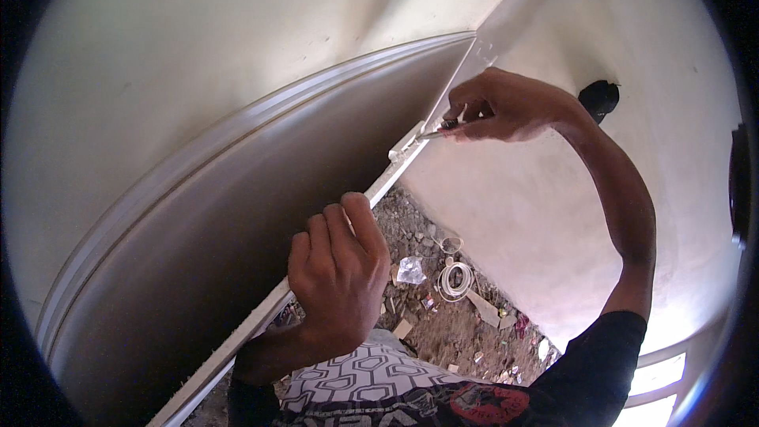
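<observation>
Head view, left hand (338,273) gripping white door edge (379,182), right hand (502,107) pinching screwdriver (440,128) at latch plate (405,146)

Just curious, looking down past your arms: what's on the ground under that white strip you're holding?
Rubble floor with a white wire coil, clear plastic scrap and cardboard bits. The left hand hides the ground directly beneath it.

Pale, smooth walls (198,39) are seen on the left and on the right (553,213). A dark hole (598,99) is cut in the right wall. Far below, a rough floor (443,324) of grey dirt and small stones is seen. Bits of cardboard (484,308), a coil of white wire (455,278) and a scrap of clear plastic (410,270) are scattered on it. Bright daylight is let in through a window (660,383) at the lower right.
</observation>
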`<state>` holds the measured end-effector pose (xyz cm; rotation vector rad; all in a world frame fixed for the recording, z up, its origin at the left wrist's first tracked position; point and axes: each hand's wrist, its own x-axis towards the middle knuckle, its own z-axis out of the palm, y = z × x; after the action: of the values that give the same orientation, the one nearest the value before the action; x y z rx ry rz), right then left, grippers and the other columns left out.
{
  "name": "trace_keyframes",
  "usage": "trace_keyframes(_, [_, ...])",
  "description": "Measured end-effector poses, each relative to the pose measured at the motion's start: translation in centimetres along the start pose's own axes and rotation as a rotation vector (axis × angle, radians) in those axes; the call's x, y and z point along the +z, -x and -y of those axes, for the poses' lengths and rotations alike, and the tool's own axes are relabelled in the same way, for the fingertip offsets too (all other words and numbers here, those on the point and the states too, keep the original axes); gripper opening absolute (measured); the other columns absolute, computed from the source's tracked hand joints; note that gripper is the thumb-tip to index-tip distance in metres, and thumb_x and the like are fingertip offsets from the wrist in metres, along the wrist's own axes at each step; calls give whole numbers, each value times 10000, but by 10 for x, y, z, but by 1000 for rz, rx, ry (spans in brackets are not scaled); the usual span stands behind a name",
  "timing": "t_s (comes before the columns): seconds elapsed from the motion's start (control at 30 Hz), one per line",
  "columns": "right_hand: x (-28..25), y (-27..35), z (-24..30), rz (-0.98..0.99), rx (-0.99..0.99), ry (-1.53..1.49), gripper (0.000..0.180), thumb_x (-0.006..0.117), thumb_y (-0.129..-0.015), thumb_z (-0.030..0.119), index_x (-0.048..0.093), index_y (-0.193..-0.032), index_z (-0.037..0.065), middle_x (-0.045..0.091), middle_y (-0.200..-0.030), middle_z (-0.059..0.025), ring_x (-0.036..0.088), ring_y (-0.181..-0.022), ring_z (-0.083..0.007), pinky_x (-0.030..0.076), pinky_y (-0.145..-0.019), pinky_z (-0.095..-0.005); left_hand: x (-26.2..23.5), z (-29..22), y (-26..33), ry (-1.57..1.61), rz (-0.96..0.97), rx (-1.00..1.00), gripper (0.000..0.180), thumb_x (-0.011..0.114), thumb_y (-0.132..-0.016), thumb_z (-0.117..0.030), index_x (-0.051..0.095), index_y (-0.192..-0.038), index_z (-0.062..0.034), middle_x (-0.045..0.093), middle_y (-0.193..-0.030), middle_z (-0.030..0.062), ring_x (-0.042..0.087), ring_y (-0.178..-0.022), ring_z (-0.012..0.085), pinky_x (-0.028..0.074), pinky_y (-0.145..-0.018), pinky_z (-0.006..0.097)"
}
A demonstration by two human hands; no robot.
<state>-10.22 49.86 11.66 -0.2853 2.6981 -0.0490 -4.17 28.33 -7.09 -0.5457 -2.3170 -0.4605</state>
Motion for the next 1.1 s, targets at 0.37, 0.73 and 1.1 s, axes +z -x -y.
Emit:
trace_keyframes(0.37, [10,-3,-16,-81,-154,49,235,705,-923,234,688,-968,3,740,-864,-103,682,-707,-176,536,-647,-341,-5,-6,-6,6,-13,-19,235,767,-810,-116,537,-857,-101,513,-633,1,558,-579,94,427,-508,267])
trace_keyframes(0.73, [12,15,13,-58,-1,62,225,683,-934,204,673,-953,-20,737,-878,-155,716,-746,-236,555,-651,-385,-3,-1,-1,-10,-41,-22,215,743,-811,-81,533,-857,-97,518,-689,4,560,-605,98,436,-531,255])
trace_keyframes(1.1, [-8,5,21,19,-72,253,249,712,-910,256,713,-980,17,731,-902,-122,712,-819,-229,561,-707,-367,-8,-3,-5,5,-59,-2,235,749,-771,-56,532,-857,-82,508,-780,24,537,-605,98,436,-535,258])
